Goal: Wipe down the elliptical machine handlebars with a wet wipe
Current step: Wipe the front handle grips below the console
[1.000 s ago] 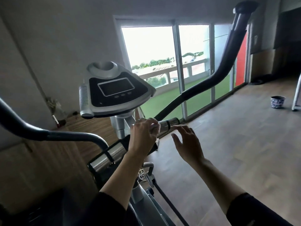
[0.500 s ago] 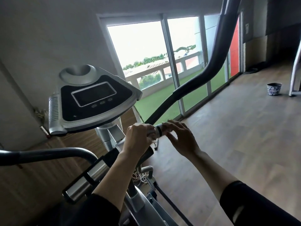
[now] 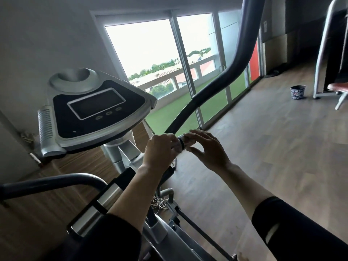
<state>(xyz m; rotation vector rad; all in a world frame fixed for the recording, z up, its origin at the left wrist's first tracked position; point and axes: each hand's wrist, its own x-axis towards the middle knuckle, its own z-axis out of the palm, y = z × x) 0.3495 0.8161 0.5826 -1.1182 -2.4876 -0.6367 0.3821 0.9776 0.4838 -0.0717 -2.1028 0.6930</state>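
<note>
The elliptical's short fixed handlebar (image 3: 109, 194) runs from lower left up to its right end below the console (image 3: 94, 108). My left hand (image 3: 160, 153) grips that right end, and a pale crumpled scrap, apparently the wet wipe (image 3: 177, 148), shows at its fingertips. My right hand (image 3: 205, 149) is right beside it. Its fingers curl over the bar's tip past a black ring (image 3: 181, 143), with the thumb underneath. The long dark swinging handlebar (image 3: 207, 87) curves up behind both hands. The other swinging handlebar (image 3: 56, 181) crosses at lower left.
Sliding glass doors (image 3: 160, 63) stand behind the machine. A patterned bowl (image 3: 297, 92) sits on the wooden floor at right, near the metal frame (image 3: 323, 53) and red seat (image 3: 337, 86) of other equipment. White wires (image 3: 160, 203) lie tangled at the machine's post.
My right hand has come in from open air and closed over the bar's tip beside my left hand. The view has shifted right and down.
</note>
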